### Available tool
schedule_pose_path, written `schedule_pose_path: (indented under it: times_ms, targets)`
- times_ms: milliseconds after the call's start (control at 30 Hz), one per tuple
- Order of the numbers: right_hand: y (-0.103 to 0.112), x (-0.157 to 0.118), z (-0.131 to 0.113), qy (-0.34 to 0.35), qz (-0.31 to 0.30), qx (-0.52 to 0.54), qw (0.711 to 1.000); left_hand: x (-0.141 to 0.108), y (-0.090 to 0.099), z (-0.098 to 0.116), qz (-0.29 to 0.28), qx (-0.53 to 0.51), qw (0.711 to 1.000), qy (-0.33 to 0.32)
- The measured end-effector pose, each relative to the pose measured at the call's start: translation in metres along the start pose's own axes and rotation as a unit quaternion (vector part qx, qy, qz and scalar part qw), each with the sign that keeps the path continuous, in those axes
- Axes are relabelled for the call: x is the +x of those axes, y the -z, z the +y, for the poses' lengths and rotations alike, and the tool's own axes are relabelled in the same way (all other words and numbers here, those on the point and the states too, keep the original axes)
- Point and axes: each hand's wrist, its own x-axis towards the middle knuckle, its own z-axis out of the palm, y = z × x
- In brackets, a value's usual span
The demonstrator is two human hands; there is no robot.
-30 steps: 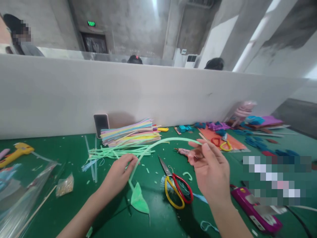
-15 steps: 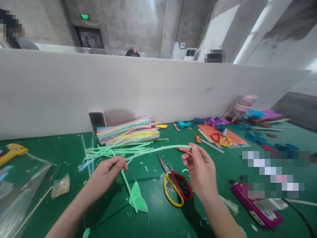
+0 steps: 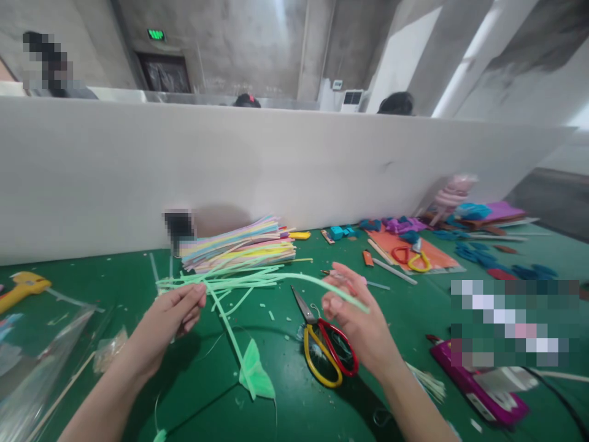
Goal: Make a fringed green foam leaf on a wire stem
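A long pale green pipe cleaner [image 3: 306, 278] arches between my two hands. My left hand [image 3: 172, 310] is closed in a pinch on its left part, beside a pile of similar green stems [image 3: 248, 281]. My right hand [image 3: 359, 319] has the other part between thumb and fingers, and the free end sticks out over the palm. A thin, dark-tipped stick also shows by the right fingers; whether they hold it I cannot tell. Between the hands lie scissors [image 3: 322, 347] with one yellow and one red handle. A green wing-shaped piece [image 3: 257, 371] lies under another green stem.
A bundle of multicoloured pipe cleaners [image 3: 239, 245] lies by the white partition [image 3: 294, 166]. At left are a yellow glue gun [image 3: 25, 287] and a small plastic bag [image 3: 110, 353]. A purple device [image 3: 478, 383] and more scissors [image 3: 416, 259] are at right.
My left hand has moved left and a little nearer to me. In my right hand the pipe cleaner's end now bends down across the fingers, where before they pinched its tip.
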Motion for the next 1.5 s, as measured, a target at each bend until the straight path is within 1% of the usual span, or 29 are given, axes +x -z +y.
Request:
schedule_pose_path:
  times_ms: [67, 133, 200, 333, 400, 467, 533, 633, 700, 800, 833, 867, 933, 967, 1000, 1067, 1167, 1333, 1400, 1467, 1500]
  targets:
    - [-0.004, -0.003, 0.006, -0.024, -0.038, -0.008, 0.999, 0.0, -0.005, -0.001, -0.014, -0.003, 1.0, 0.009]
    - [-0.007, -0.005, 0.012, -0.046, -0.077, -0.013, 0.996, -0.001, -0.012, -0.001, -0.044, -0.009, 0.999, 0.013]
    - [-0.01, -0.007, 0.017, -0.053, -0.101, -0.029, 0.993, -0.003, -0.022, -0.003, -0.074, -0.006, 0.997, 0.015]
    - [-0.015, -0.013, 0.022, -0.04, -0.146, -0.073, 0.986, -0.006, -0.044, -0.009, -0.136, 0.052, 0.989, 0.005]
    - [-0.018, -0.015, 0.025, -0.044, -0.159, -0.097, 0.982, -0.007, -0.053, -0.013, -0.163, 0.091, 0.982, -0.007]
    - [-0.02, -0.016, 0.029, -0.05, -0.139, -0.135, 0.98, -0.008, -0.059, -0.016, -0.174, 0.127, 0.976, -0.022]
    - [-0.02, -0.014, 0.032, -0.045, -0.077, -0.159, 0.983, -0.007, -0.06, -0.016, -0.164, 0.18, 0.969, -0.041]
    - [-0.017, -0.007, 0.032, -0.019, 0.045, -0.126, 0.991, -0.002, -0.049, -0.016, -0.122, 0.255, 0.957, -0.064]
    - [-0.014, -0.002, 0.03, -0.004, 0.096, -0.102, 0.99, 0.002, -0.035, -0.018, -0.086, 0.301, 0.946, -0.079]
    - [-0.011, 0.002, 0.03, 0.003, 0.118, -0.099, 0.988, 0.01, -0.014, -0.025, -0.031, 0.381, 0.918, -0.104]
    - [-0.011, 0.002, 0.031, -0.001, 0.117, -0.1, 0.988, 0.012, -0.01, -0.029, -0.019, 0.415, 0.903, -0.112]
    - [-0.01, 0.002, 0.033, -0.006, 0.115, -0.1, 0.988, 0.013, -0.007, -0.032, -0.011, 0.47, 0.873, -0.127]
    - [-0.011, 0.001, 0.036, -0.016, 0.11, -0.101, 0.989, 0.016, -0.007, -0.039, -0.001, 0.585, 0.794, -0.164]
    - [-0.011, 0.001, 0.037, -0.021, 0.11, -0.099, 0.989, 0.018, -0.009, -0.041, 0.001, 0.624, 0.761, -0.18]
    - [-0.011, 0.0, 0.039, -0.026, 0.11, -0.096, 0.989, 0.02, -0.012, -0.042, 0.003, 0.645, 0.739, -0.194]
    - [-0.012, 0.001, 0.04, -0.032, 0.114, -0.09, 0.989, 0.023, -0.019, -0.041, 0.005, 0.646, 0.733, -0.214]
    - [-0.01, 0.002, 0.039, -0.032, 0.119, -0.08, 0.989, 0.026, -0.022, -0.031, 0.015, 0.648, 0.72, -0.247]
    - [-0.007, 0.003, 0.037, -0.004, 0.146, -0.046, 0.988, 0.024, -0.017, 0.003, 0.089, 0.643, 0.709, -0.275]
    - [-0.006, 0.003, 0.036, -0.005, 0.153, -0.037, 0.988, 0.022, -0.018, 0.019, 0.123, 0.655, 0.689, -0.284]
    - [-0.006, 0.003, 0.036, -0.01, 0.149, -0.032, 0.988, 0.022, -0.02, 0.034, 0.145, 0.693, 0.649, -0.278]
    - [-0.006, 0.003, 0.037, -0.011, 0.144, -0.031, 0.989, 0.024, -0.022, 0.039, 0.145, 0.71, 0.637, -0.262]
